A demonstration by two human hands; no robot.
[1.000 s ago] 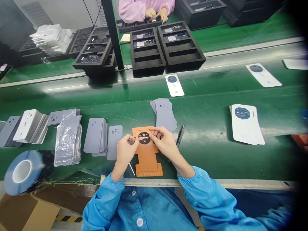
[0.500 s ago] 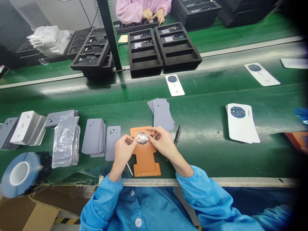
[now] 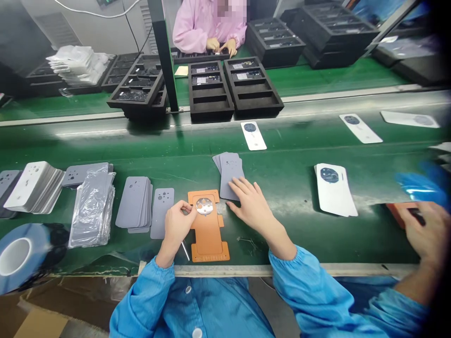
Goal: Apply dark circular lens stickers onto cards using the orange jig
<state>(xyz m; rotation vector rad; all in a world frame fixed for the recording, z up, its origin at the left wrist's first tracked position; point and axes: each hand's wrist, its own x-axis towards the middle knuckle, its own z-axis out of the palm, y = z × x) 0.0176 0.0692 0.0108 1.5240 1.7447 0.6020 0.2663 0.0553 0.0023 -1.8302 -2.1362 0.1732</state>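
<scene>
An orange fixture (image 3: 207, 237) lies flat in front of me, with a round silvery plate (image 3: 205, 206) full of holes at its upper end. My left hand (image 3: 178, 226) is at the fixture's upper left edge, thumb and fingertips pinched together beside the plate. What they hold, if anything, is too small to see. My right hand (image 3: 252, 205) is spread, fingertips over the lower part of a fanned stack of grey phone back panels (image 3: 230, 169). A slim metal tool (image 3: 185, 250) lies beside my left wrist.
Grey panels (image 3: 134, 202), white panels (image 3: 33, 188), a wrapped bundle (image 3: 92, 206) and a tape roll (image 3: 19, 256) are left. White panels with dark discs (image 3: 336, 192) lie right, near a co-worker's hand (image 3: 428, 230). Black trays (image 3: 211, 101) stand opposite, before a person in pink.
My right hand has left the silvery plate and moved right, opening over the grey stack. My left hand stays pinched beside the plate. A co-worker's hand has appeared at the right.
</scene>
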